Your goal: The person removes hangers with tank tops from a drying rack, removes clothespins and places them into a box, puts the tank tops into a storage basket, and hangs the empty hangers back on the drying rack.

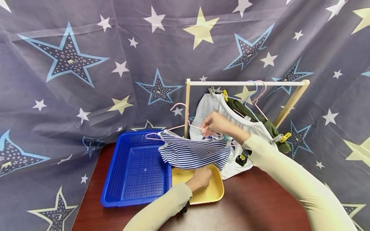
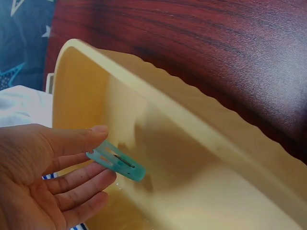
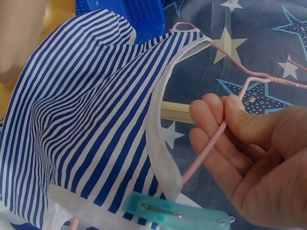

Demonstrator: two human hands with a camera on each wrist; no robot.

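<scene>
My right hand (image 1: 216, 123) pinches one arm of a pink clothes hanger (image 3: 205, 152) between thumb and fingers, below its hook. From that hanger hangs a blue-and-white striped sleeveless top (image 1: 196, 150), spread over the yellow basin (image 1: 220, 192). A teal clothespin (image 3: 177, 211) sits at the top's shoulder strap nearer the right hand. Down inside the basin, my left hand (image 2: 62, 177) pinches another teal clothespin (image 2: 125, 165) between thumb and forefinger, its other fingers loosely bent. The head view hides this pin behind the hand.
A blue perforated basket (image 1: 127, 204) stands left of the basin on the dark red table (image 1: 245, 205). Behind my right hand, a rack (image 1: 231, 83) carries a white shirt (image 1: 208, 106) and a dark green garment (image 1: 284, 148) on hangers, with yellow and grey clothespins. A starry cloth hangs behind.
</scene>
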